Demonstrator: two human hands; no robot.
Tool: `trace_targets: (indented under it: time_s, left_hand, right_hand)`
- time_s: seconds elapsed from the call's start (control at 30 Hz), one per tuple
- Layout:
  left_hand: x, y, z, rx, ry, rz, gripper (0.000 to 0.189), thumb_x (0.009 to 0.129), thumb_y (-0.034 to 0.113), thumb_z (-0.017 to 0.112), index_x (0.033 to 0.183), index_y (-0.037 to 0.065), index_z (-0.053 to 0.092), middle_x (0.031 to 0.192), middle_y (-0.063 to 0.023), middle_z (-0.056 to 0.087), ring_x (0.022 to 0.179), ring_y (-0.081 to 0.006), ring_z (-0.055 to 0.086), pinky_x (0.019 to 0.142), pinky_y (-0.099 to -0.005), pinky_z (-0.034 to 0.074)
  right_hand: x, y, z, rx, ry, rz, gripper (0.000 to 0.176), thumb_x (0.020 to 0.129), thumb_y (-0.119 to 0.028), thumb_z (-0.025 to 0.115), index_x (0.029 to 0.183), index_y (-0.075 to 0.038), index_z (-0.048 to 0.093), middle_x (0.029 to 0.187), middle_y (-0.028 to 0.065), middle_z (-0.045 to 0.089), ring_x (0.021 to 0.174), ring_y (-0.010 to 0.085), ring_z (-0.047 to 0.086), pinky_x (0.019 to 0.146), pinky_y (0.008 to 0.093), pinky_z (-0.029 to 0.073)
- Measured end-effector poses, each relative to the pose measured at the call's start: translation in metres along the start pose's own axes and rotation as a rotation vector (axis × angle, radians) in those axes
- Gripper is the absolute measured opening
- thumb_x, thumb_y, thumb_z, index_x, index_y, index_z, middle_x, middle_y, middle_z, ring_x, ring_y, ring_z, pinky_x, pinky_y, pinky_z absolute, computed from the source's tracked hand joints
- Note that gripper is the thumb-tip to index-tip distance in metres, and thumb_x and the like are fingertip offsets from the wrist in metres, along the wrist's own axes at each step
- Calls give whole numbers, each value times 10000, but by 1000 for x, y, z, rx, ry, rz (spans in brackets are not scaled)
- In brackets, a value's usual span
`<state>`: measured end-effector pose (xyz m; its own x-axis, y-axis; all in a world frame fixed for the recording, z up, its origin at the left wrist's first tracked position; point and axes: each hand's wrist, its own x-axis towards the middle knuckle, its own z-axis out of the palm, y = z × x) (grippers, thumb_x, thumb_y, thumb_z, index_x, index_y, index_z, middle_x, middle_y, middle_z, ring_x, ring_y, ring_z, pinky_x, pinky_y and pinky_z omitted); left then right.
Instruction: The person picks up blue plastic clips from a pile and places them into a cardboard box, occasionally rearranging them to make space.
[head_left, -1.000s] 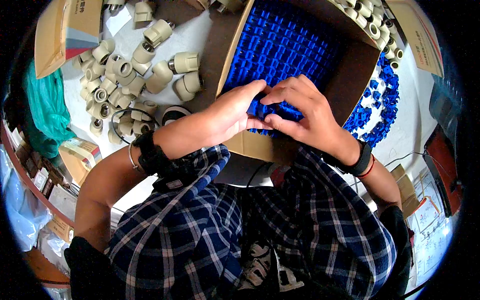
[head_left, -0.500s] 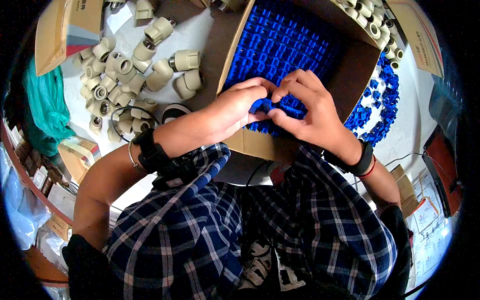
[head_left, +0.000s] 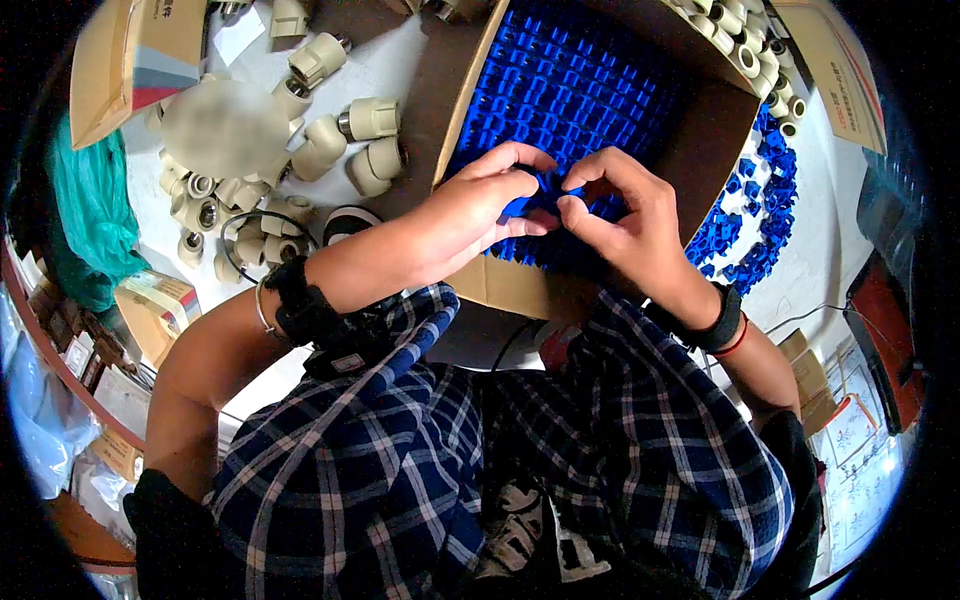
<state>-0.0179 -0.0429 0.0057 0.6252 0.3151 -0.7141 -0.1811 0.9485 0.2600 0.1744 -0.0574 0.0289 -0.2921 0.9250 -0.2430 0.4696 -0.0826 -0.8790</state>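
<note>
A cardboard box [head_left: 490, 285] stands in front of my knees, with rows of blue plastic pieces [head_left: 570, 90] inside. Over its near end, my left hand [head_left: 485, 205] has its fingers curled round a blue piece [head_left: 520, 203]. Close to its right, my right hand [head_left: 625, 215] pinches with thumb and index finger at the edge of blue material; what exactly lies between these fingertips is too small to make out. The fingertips of both hands nearly meet above the blue rows.
Beige pipe fittings [head_left: 320, 145] lie in a pile left of the box, and more [head_left: 745, 60] lie at the upper right. Loose blue pieces [head_left: 775, 200] are scattered right of the box. A green plastic bag [head_left: 95, 215] is at the far left.
My right hand has shifted slightly right and its fingertips have drawn away from my left hand's fingers. My left hand has barely moved and still holds blue material.
</note>
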Motion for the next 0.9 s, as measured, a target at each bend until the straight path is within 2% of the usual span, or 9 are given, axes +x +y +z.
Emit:
trace_targets:
  time_s: [0.13,0.2,0.33,0.4,0.57,0.63,0.67,0.77,0.9]
  left_hand:
    - [1,-2,-2,-9,17,-12,289,945,115,463,1226,53,448,1164,-94,506,1025,-212,557,876,-361,477]
    - [0,-2,-3,5,23,-17,295,943,112,468,1231,49,445,1156,-99,510,984,-228,575,868,-354,482]
    - [1,-4,-1,25,64,-12,297,944,117,477,1228,37,450,1123,-105,531,900,-252,609,851,-349,490]
    - [0,-4,0,32,82,-15,284,944,119,476,1216,36,462,1109,-101,541,900,-253,611,850,-348,492]
    - [1,-7,-4,61,89,-61,241,942,145,487,1154,32,510,1055,-91,575,873,-239,615,818,-328,495]
    - [-1,-4,-8,88,17,-127,229,938,197,495,1090,32,541,989,-88,595,790,-208,617,718,-308,508]
    - [-2,-2,-10,89,15,-127,229,938,197,495,1090,32,541,989,-88,595,790,-208,617,718,-308,508]
    - [-4,4,-10,308,-232,-368,260,937,269,492,1022,32,554,900,-80,598,639,-176,597,566,-299,497]
    - [-7,2,-10,513,-360,-527,255,947,272,492,1031,36,538,916,-86,586,670,-183,619,569,-280,513]
  right_hand:
    - [-2,6,2,27,15,19,150,788,-80,677,895,-11,597,836,108,631,774,194,649,700,301,509]
    - [-3,6,3,69,3,161,176,806,-50,648,966,-9,585,892,112,649,825,190,662,734,300,518]
    - [-4,5,6,149,23,161,213,818,-19,623,1026,-4,577,935,113,657,860,190,666,760,303,524]
    - [-5,7,8,117,68,98,235,826,0,606,1059,2,576,969,118,656,876,195,666,780,308,527]
    - [-3,14,7,69,47,106,286,804,13,605,1086,-24,585,1002,121,645,881,215,661,765,318,528]
    - [-2,23,6,17,43,92,309,791,18,605,1095,-37,590,1001,124,639,874,233,658,759,321,528]
    - [-1,28,5,-53,-10,91,318,783,16,600,1094,-51,588,979,136,627,862,272,650,748,342,528]
    - [1,30,3,-178,-127,122,320,775,9,584,1085,-68,580,940,162,601,848,346,627,739,390,526]
    - [0,31,8,-252,-228,143,300,773,5,560,1063,-73,557,927,185,581,858,404,602,743,457,517]
